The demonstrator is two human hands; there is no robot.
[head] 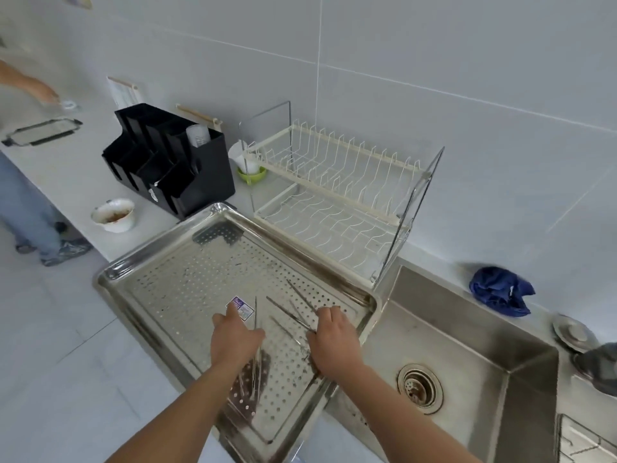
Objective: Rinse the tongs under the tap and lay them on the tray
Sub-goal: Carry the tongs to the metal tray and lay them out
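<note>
Tongs (pixel 289 314), thin steel ones, pinched at the near end by the right hand (pixel 334 342), fingers curled down over them, tips pointing away and to the left. Right down at the holed floor of the tray (pixel 160 240); can't tell if touching it or just above.

Second pair (pixel 255 310) running straight out from under the left hand (pixel 233 339), between thumb and fingers. Honestly can't tell whether gripped or just lying under the palm. Left fingertips reaching onto a little sticker (pixel 241 307) on the tray floor. Third pair (pixel 300 294) lying loose just past the right hand.

Tray itself big, shiny, sitting on the counter right beside the steel sink (pixel 467 315), drain (pixel 420 387) in the middle of the basin. Behind the tray, a cream wire dish rack (pixel 334 182) and a black organizer (pixel 173 162). Dirty white bowl (pixel 113 215) off to the left, crumpled blue cloth (pixel 499 290) on the ledge behind the sink. Another person (pixel 23 195) standing at the far left end of the counter.
</note>
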